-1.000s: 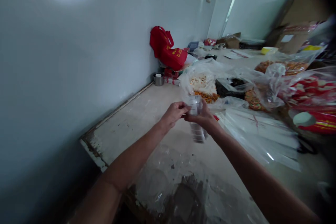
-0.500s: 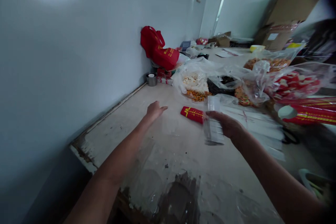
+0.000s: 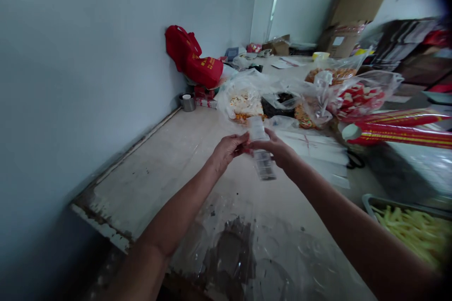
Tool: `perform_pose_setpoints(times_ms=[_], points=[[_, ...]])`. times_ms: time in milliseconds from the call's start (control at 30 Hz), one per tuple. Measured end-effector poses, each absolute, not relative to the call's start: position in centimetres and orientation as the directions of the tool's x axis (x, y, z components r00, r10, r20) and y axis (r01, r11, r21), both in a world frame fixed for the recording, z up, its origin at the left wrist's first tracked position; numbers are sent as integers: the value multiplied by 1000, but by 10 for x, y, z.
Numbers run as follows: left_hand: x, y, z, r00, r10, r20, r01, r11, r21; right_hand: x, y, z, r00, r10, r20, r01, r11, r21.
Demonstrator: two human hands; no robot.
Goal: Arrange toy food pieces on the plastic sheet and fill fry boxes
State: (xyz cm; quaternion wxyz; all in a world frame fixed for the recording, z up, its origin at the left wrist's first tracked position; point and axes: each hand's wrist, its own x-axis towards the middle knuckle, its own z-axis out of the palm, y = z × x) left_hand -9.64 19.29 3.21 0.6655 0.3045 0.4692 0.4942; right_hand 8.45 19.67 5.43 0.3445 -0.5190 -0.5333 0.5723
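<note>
My right hand (image 3: 281, 149) is closed on a long, clear plastic tray with compartments (image 3: 265, 169), blurred by motion and held tilted over the table. Beside it, the fingers of my left hand (image 3: 226, 149) pinch a red packet sleeve (image 3: 246, 148). Only a little red shows between the two hands, and most of the sleeve is hidden by fingers. The hands nearly meet at the tray's left side. Beyond them lies a plastic bag of pale pieces (image 3: 243, 102).
A stack of white strips (image 3: 310, 148) lies right of my hands, with red tubes (image 3: 399, 134) farther right. Other bags hold orange (image 3: 334, 75) and red-and-white pieces (image 3: 358, 99). A tray of pale yellow strips (image 3: 413, 230) stands near right. A metal cup (image 3: 188, 103) stands by the wall.
My left hand has moved right and taken hold of the red sleeve that lay on the table. My right hand has brought the plastic tray left, close to it. The view has shifted right.
</note>
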Motion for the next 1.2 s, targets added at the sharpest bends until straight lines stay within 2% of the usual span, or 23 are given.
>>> perform_pose_setpoints(times_ms=[133, 233, 367, 400, 467, 533, 600, 700, 833, 933, 1000, 1200], points=[[-114, 194, 11, 117, 899, -423, -179, 438, 881, 144, 188, 57, -189, 878, -439, 113, -425, -898], [-123, 188, -2, 95, 891, -444, -26, 448, 894, 174, 179, 61, -110, 883, -456, 55, -453, -890], [-130, 188, -3, -49, 918, -394, 138, 397, 907, 177, 170, 57, -158, 876, -455, 40, -455, -890], [-132, 189, -2, -94, 941, -326, 223, 339, 914, 175, 169, 55, -178, 883, -434, 48, -432, -900], [-138, 189, -1, -155, 985, -72, 488, 140, 862, 171, 167, 53, -208, 908, -365, 66, -359, -931], [-144, 183, -2, -134, 971, 196, 745, -31, 666, 171, 163, 53, -217, 933, -286, 86, -273, -958], [-149, 169, -7, -80, 956, 282, 868, -72, 492, 174, 156, 56, -212, 951, -225, 120, -203, -972], [-150, 140, -16, 63, 973, 221, 915, -145, 376, 181, 142, 63, -227, 956, -187, 205, -141, -969], [-143, 115, -27, 257, 955, 151, 930, -287, 231, 181, 134, 65, -177, 947, -268, 402, -179, -898], [-146, 115, -29, 260, 957, 131, 945, -279, 168, 184, 139, 54, -108, 964, -243, 656, -114, -746], [-158, 118, -28, 236, 965, 117, 953, -253, 169, 191, 143, 43, -134, 966, -223, 744, -50, -666], [-189, 108, -20, 169, 980, 102, 965, -185, 185, 208, 141, 30, -143, 941, -306, 736, -105, -669]])
